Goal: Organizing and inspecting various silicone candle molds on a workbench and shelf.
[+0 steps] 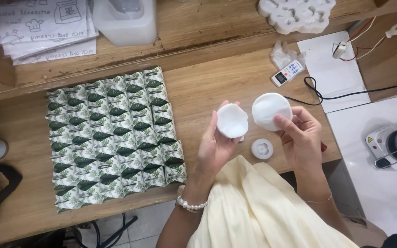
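place: small craft workshop, likely soap or candle making
worktop (207, 87): plain wood, stained
moulds: white silicone mould (297, 14) on back ledge, small round mould (262, 149)
packaging: grid of green leaf-print packets (113, 138), printed label sheets (42, 27)
gear: translucent jug (125, 20), small hotplate unit (394, 142)

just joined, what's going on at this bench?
A person at a wooden table holds one round white piece in each hand. The left hand cups a wavy-edged white disc; the right hand pinches a flatter white disc at its edge. A small round white mould lies on the table between the hands. To the left lies a grid of green-and-white leaf-print packets.
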